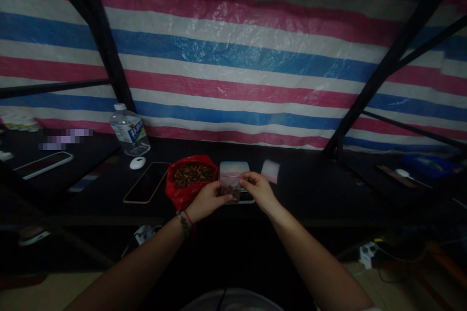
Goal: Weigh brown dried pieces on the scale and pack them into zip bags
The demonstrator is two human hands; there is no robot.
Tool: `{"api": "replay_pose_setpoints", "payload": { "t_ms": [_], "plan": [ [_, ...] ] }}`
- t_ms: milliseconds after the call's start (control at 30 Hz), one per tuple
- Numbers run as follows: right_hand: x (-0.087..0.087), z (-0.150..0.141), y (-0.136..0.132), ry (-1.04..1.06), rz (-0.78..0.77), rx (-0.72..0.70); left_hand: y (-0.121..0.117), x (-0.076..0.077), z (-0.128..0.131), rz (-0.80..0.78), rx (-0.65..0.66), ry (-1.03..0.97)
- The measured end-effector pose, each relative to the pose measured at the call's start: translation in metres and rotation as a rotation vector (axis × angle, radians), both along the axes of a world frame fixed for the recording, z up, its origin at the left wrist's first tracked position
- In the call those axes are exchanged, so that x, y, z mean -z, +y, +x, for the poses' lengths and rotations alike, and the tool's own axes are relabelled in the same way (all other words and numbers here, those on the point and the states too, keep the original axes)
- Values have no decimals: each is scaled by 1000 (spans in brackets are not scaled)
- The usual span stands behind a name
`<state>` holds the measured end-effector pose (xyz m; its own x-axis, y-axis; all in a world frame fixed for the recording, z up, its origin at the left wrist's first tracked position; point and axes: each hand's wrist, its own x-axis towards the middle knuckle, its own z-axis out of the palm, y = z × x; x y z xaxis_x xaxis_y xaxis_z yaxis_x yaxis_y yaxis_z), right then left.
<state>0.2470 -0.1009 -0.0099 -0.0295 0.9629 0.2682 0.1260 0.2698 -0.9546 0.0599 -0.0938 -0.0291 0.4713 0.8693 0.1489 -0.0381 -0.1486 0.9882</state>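
Observation:
Between my hands is a small clear zip bag (230, 193) with brown bits in its lower part. My left hand (207, 200) grips the bag's left side, thumb in front. At its upper right edge, my right hand (258, 188) pinches the bag with thumb and fingertips. Behind and beneath it lies a flat pale device, seemingly a small scale (234, 167), partly covered by the bag and hands. An open red plastic bag (176, 197) full of small brown dried pieces (193, 175) stands beside my left hand. Small flat clear bags (270, 171) lie right of the scale.
A phone (147, 182) lies left of the red bag on the black table (306, 189). Behind it are a white oval object (137, 163) and a clear plastic bottle (130, 131). Black metal frame bars (104, 43) stand before a striped plastic sheet (233, 58).

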Motion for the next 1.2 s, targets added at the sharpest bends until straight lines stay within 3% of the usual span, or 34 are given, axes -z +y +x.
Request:
{"api": "replay_pose_setpoints", "payload": {
  "t_ms": [233,400,700,800,1000,1200],
  "plan": [
    [0,3,1,-15,26,6,2,-5,-3,-114,-55,-92],
    [-1,1,0,43,0,-13,2,-6,-4,-131,50,-19],
    [-6,-1,-4,40,-22,-39,-9,-19,-2,-248,92,-30],
    [-6,2,-4,15,-14,-86,-10,-21,-2,-218,50,-75],
    [-14,4,-13,-141,-57,-353,-7,-17,-5,-95,-40,-116],
    [-14,0,-11,-132,34,-243,-8,-20,-8,212,-119,49]
  ]
}}
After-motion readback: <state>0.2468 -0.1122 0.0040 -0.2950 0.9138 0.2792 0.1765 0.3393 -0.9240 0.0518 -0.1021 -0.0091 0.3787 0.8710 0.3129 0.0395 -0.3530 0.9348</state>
